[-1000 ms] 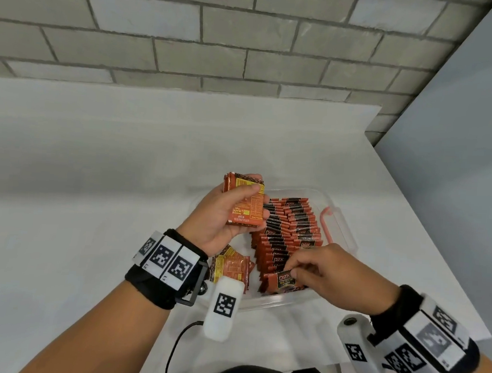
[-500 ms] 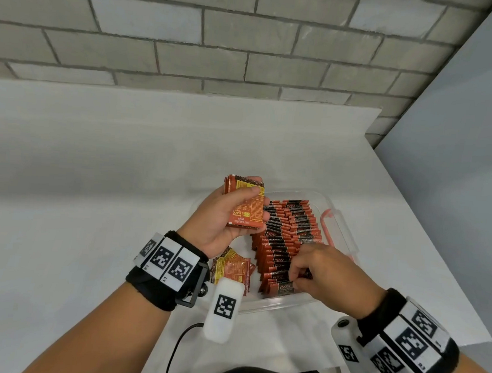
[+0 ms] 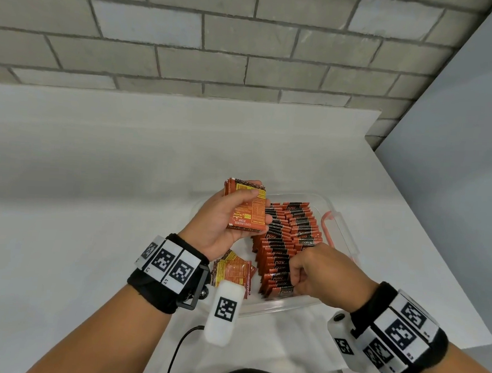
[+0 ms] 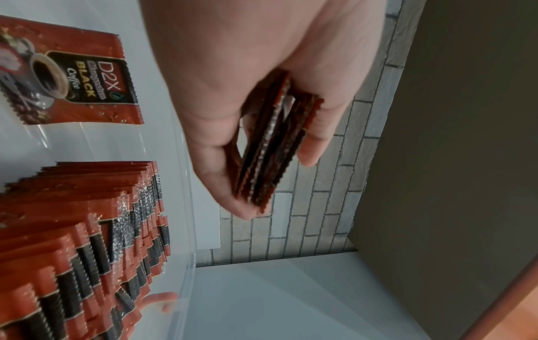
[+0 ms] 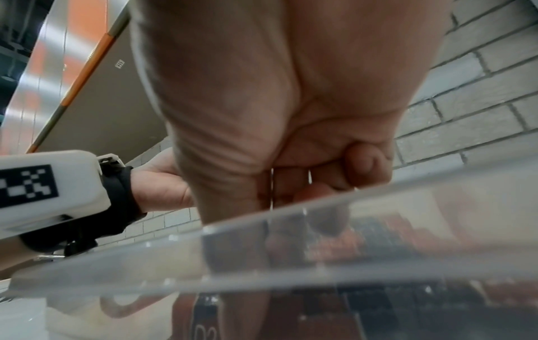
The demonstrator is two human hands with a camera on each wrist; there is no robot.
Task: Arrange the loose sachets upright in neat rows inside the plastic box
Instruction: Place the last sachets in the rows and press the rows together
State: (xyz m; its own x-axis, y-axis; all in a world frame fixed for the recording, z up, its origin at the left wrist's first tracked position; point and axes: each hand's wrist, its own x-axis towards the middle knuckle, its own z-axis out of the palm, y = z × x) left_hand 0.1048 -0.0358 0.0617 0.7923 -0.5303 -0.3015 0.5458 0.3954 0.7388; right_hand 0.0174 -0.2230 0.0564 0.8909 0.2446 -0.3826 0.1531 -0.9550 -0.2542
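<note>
The right hand [image 3: 317, 274] has slid left, fingers curled on the near row of sachets [image 3: 275, 271] — packing it; the left hand [image 3: 225, 217] still grips a spare stack [image 3: 246, 208].

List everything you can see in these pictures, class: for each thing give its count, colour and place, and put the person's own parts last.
plastic box: one, clear with a pink latch, on the table.
rows of sachets: too many to count, red and black, standing in the box's right part.
loose sachets: a few, red and yellow, lying in the box's left near corner.
stack of sachets: several, red, held above the box.
table: one, white, against a grey brick wall.
left hand: grips the stack.
right hand: fingers curled at the near end of the rows.
</note>
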